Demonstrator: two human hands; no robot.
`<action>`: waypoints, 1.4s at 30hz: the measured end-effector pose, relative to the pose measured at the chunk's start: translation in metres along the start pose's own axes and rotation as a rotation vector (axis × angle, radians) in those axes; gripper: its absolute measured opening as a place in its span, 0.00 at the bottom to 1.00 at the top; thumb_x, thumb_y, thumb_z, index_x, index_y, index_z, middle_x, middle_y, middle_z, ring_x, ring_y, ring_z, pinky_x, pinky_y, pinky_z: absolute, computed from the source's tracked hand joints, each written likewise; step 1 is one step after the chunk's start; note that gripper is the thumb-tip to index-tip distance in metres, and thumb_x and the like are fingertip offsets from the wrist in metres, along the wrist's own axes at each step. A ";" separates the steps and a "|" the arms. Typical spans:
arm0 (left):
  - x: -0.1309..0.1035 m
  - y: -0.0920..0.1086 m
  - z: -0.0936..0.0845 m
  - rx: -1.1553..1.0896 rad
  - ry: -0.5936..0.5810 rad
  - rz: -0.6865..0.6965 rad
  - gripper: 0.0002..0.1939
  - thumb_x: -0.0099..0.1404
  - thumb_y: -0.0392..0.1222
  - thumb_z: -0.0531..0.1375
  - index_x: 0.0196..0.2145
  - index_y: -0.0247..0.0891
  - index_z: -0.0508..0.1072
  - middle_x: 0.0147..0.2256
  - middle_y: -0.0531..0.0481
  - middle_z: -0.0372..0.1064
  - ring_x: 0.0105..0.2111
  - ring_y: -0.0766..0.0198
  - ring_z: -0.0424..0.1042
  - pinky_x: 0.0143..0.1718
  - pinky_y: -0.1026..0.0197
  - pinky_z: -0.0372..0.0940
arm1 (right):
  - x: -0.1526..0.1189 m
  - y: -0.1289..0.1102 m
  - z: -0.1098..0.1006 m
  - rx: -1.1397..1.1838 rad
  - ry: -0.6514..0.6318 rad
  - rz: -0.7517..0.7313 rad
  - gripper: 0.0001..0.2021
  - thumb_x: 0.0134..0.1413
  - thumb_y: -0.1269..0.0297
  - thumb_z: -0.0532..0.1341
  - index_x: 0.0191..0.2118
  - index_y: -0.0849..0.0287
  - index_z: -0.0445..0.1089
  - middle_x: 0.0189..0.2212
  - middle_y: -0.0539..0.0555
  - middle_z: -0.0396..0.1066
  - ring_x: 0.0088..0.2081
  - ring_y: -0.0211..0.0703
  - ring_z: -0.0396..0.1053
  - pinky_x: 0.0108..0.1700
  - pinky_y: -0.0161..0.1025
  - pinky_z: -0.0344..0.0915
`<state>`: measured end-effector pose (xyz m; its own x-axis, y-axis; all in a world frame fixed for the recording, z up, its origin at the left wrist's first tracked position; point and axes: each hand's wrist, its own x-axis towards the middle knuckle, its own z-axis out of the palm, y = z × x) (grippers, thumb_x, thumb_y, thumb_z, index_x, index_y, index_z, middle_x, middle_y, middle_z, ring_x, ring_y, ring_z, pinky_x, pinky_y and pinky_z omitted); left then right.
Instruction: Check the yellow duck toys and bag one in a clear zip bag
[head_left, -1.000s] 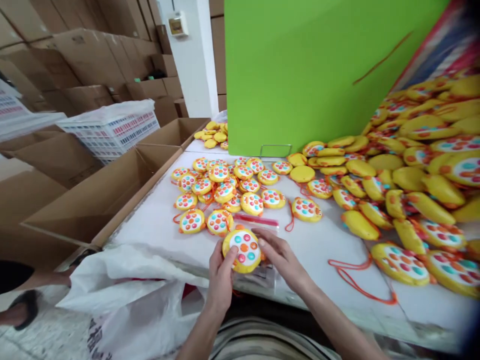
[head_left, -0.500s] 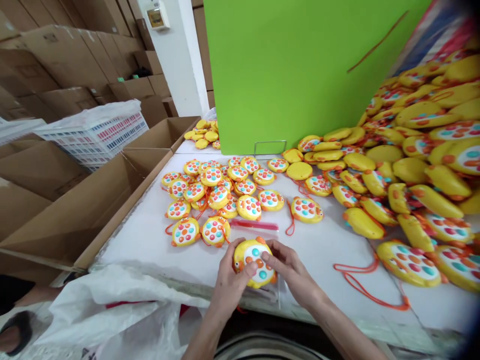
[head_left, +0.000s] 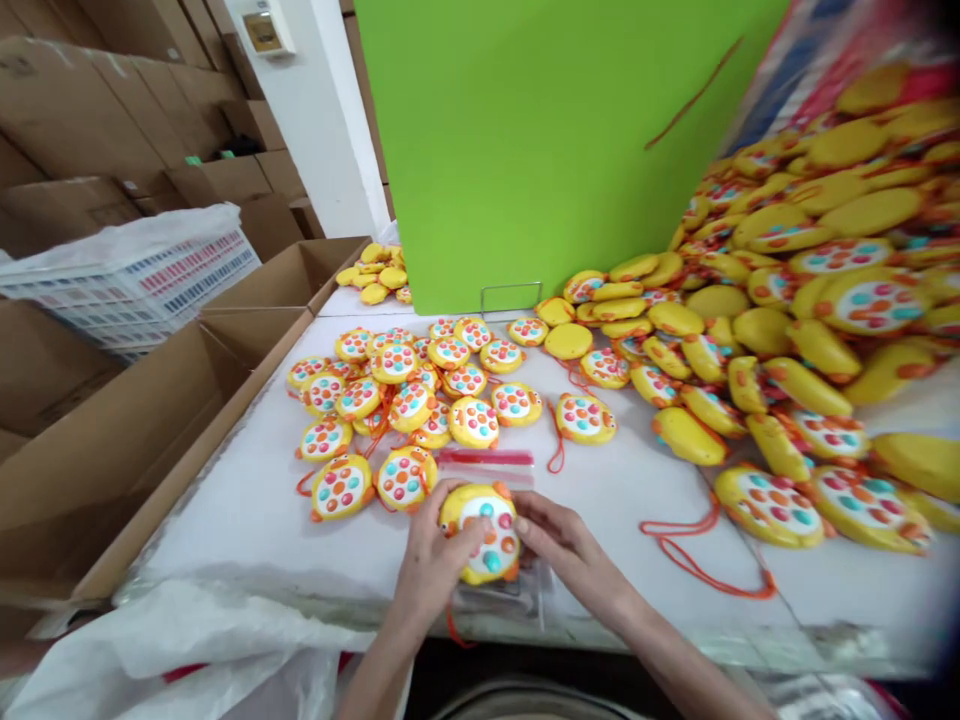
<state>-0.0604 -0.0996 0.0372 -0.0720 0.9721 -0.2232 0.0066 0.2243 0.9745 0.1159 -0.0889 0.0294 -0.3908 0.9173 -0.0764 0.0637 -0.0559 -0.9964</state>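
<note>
White table [head_left: 645,490] w/ a green board [head_left: 540,140] standing at its back. Big heap of yellow toys [head_left: 810,300] piled on the right; smaller cluster of the same toys [head_left: 420,390] laid face-up at centre-left. Open cardboard box [head_left: 142,420] beside the table's left edge. Near the front edge, a clear zip bag [head_left: 491,470] w/ red strip lies flat. Left hand [head_left: 431,560] & right hand [head_left: 566,545] both clamped on one yellow toy [head_left: 481,530] over the bag, fingers pressing its face.
</note>
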 end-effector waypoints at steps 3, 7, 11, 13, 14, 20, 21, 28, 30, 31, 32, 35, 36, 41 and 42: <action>0.028 0.013 -0.013 -0.247 0.133 -0.026 0.19 0.51 0.43 0.66 0.41 0.39 0.69 0.37 0.50 0.72 0.33 0.63 0.72 0.33 0.64 0.68 | 0.011 0.003 -0.045 -0.457 0.236 -0.136 0.19 0.56 0.51 0.56 0.48 0.56 0.66 0.46 0.59 0.69 0.47 0.51 0.68 0.45 0.47 0.68; 0.067 0.051 -0.031 -0.625 0.201 0.016 0.12 0.54 0.42 0.62 0.37 0.37 0.71 0.39 0.48 0.73 0.38 0.62 0.72 0.37 0.63 0.69 | 0.035 0.011 -0.106 -0.930 0.432 -0.204 0.25 0.51 0.57 0.59 0.55 0.59 0.61 0.56 0.64 0.59 0.58 0.58 0.57 0.55 0.54 0.58; 0.066 0.063 -0.029 -0.578 0.336 0.127 0.16 0.54 0.44 0.63 0.41 0.40 0.71 0.47 0.46 0.69 0.51 0.58 0.67 0.49 0.58 0.63 | 0.064 0.023 -0.127 -1.110 0.399 -0.021 0.35 0.44 0.61 0.65 0.59 0.62 0.56 0.60 0.68 0.52 0.61 0.64 0.49 0.56 0.56 0.55; 0.052 0.053 -0.020 -0.412 0.433 0.237 0.20 0.52 0.43 0.65 0.44 0.42 0.71 0.49 0.48 0.68 0.53 0.58 0.64 0.53 0.57 0.59 | 0.073 0.026 -0.127 -1.114 0.392 0.006 0.34 0.42 0.61 0.65 0.57 0.61 0.58 0.58 0.68 0.54 0.59 0.65 0.54 0.54 0.57 0.57; 0.044 0.047 -0.014 -0.341 0.410 0.258 0.19 0.53 0.44 0.66 0.43 0.42 0.71 0.48 0.48 0.69 0.52 0.58 0.65 0.53 0.58 0.59 | 0.074 0.026 -0.125 -1.109 0.390 0.005 0.32 0.42 0.61 0.65 0.56 0.60 0.60 0.57 0.67 0.56 0.57 0.63 0.57 0.53 0.55 0.59; 0.027 0.023 0.031 -0.266 -0.120 -0.062 0.22 0.56 0.53 0.62 0.42 0.34 0.72 0.38 0.42 0.73 0.38 0.56 0.73 0.31 0.60 0.69 | 0.044 -0.012 -0.087 -0.860 0.169 -0.225 0.38 0.42 0.57 0.66 0.60 0.56 0.53 0.57 0.60 0.58 0.54 0.52 0.61 0.53 0.46 0.62; 0.028 0.022 0.037 -0.295 -0.188 -0.102 0.23 0.56 0.54 0.61 0.44 0.34 0.71 0.39 0.42 0.73 0.37 0.56 0.73 0.28 0.62 0.68 | 0.037 -0.019 -0.078 -0.829 0.092 -0.269 0.40 0.41 0.58 0.67 0.61 0.55 0.52 0.57 0.60 0.57 0.55 0.53 0.60 0.54 0.47 0.61; 0.036 0.012 0.044 -0.521 -0.237 -0.128 0.17 0.53 0.43 0.66 0.40 0.35 0.72 0.37 0.46 0.74 0.36 0.58 0.74 0.34 0.61 0.70 | 0.015 -0.032 -0.053 -0.586 -0.064 -0.314 0.39 0.45 0.61 0.67 0.63 0.52 0.51 0.61 0.57 0.52 0.60 0.52 0.52 0.59 0.47 0.56; 0.032 0.009 0.041 -0.516 -0.216 -0.088 0.19 0.54 0.43 0.65 0.44 0.37 0.70 0.42 0.45 0.73 0.40 0.57 0.73 0.37 0.59 0.70 | 0.017 -0.025 -0.054 -0.384 0.017 -0.209 0.33 0.50 0.56 0.63 0.61 0.54 0.54 0.57 0.58 0.59 0.56 0.51 0.60 0.53 0.46 0.63; 0.030 0.008 0.041 -0.500 -0.210 -0.078 0.21 0.55 0.43 0.65 0.46 0.37 0.69 0.44 0.44 0.72 0.42 0.56 0.72 0.38 0.58 0.70 | 0.020 -0.021 -0.053 -0.295 0.054 -0.161 0.29 0.52 0.54 0.61 0.58 0.56 0.57 0.52 0.58 0.65 0.51 0.49 0.65 0.48 0.44 0.67; 0.028 0.007 0.041 -0.482 -0.208 -0.076 0.22 0.55 0.43 0.64 0.47 0.37 0.68 0.47 0.43 0.70 0.44 0.55 0.71 0.40 0.57 0.69 | 0.022 -0.018 -0.052 -0.228 0.080 -0.121 0.25 0.54 0.52 0.59 0.55 0.58 0.61 0.46 0.57 0.69 0.45 0.48 0.68 0.42 0.41 0.69; 0.023 0.006 0.042 -0.415 -0.245 -0.067 0.23 0.56 0.44 0.63 0.50 0.38 0.67 0.51 0.42 0.67 0.48 0.53 0.68 0.45 0.56 0.67 | 0.029 -0.011 -0.045 -0.174 0.115 -0.068 0.20 0.54 0.49 0.58 0.43 0.62 0.67 0.32 0.53 0.72 0.32 0.42 0.68 0.32 0.37 0.67; 0.021 0.006 0.043 -0.379 -0.261 -0.048 0.25 0.56 0.43 0.64 0.50 0.38 0.66 0.51 0.42 0.67 0.49 0.53 0.68 0.46 0.56 0.66 | 0.030 -0.010 -0.042 -0.182 0.132 -0.071 0.19 0.53 0.49 0.59 0.41 0.62 0.67 0.30 0.52 0.71 0.30 0.41 0.67 0.30 0.36 0.66; 0.018 0.006 0.040 -0.193 -0.239 0.039 0.30 0.52 0.37 0.65 0.52 0.40 0.61 0.46 0.46 0.70 0.44 0.57 0.71 0.45 0.58 0.67 | 0.028 -0.008 -0.032 -0.162 0.124 -0.086 0.20 0.56 0.51 0.57 0.47 0.60 0.65 0.36 0.53 0.71 0.35 0.42 0.68 0.36 0.37 0.67; 0.019 0.006 0.038 -0.195 -0.213 0.036 0.30 0.52 0.37 0.65 0.52 0.41 0.62 0.46 0.47 0.70 0.44 0.57 0.71 0.44 0.59 0.67 | 0.028 -0.006 -0.032 -0.141 0.111 -0.080 0.21 0.57 0.51 0.56 0.50 0.60 0.63 0.38 0.54 0.71 0.37 0.42 0.69 0.37 0.38 0.67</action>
<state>-0.0235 -0.0774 0.0380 0.1362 0.9763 -0.1683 -0.1883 0.1923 0.9631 0.1342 -0.0504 0.0344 -0.2971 0.9547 0.0150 0.1676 0.0676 -0.9835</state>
